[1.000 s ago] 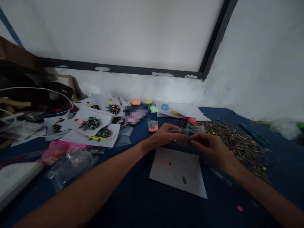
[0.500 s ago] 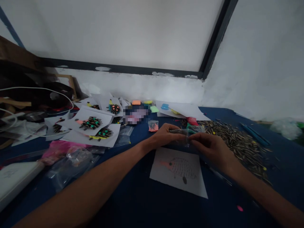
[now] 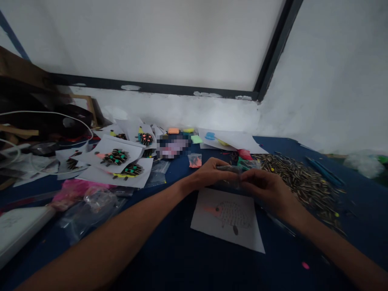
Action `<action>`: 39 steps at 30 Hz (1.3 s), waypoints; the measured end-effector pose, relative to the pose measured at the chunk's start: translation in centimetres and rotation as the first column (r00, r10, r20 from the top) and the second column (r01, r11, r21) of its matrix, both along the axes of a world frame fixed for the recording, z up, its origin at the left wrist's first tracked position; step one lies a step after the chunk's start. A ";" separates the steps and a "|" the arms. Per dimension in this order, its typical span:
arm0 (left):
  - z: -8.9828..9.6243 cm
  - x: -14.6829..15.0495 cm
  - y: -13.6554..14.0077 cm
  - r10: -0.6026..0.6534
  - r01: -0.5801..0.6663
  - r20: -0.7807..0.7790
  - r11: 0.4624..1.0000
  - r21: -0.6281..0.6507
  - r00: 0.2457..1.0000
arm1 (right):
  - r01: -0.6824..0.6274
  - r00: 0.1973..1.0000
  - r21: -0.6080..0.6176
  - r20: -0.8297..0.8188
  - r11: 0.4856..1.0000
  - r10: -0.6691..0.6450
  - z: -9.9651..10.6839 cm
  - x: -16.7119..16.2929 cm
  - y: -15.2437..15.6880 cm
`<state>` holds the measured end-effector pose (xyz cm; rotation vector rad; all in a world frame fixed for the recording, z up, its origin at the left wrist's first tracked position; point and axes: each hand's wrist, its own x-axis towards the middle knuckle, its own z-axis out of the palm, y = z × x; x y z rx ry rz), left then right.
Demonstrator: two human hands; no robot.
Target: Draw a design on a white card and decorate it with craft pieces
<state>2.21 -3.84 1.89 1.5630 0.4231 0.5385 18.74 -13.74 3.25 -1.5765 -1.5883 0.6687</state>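
Observation:
Above the far edge of a paper sheet, both hands pinch a small clear plastic bag with something dark in it. My left hand is closed on its left side, thumb and fingers pressed together. My right hand grips its right end with the fingertips. Below them lies the white sheet with a hedgehog drawing, its snout pinkish and one dark foot at the lower right. A big heap of striped sunflower seeds spreads beside my right hand. Behind my hands sits a small packet of coral clay.
At the left lie finished-looking seed hedgehogs on paper, crumpled plastic bags and a white box. Clay blocks, including an orange one, line the wall. Blue tweezers-like tool lies past the seeds.
My right fingertips have shifted slightly on the bag, closer to my left hand. The sheet and the seeds look the same.

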 end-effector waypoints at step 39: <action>-0.2 -0.1 0.3 -0.028 0.028 -0.094 1.000 -0.001 0.995 | -0.067 0.782 0.428 0.584 0.901 -0.219 -0.9 -1.1 -0.9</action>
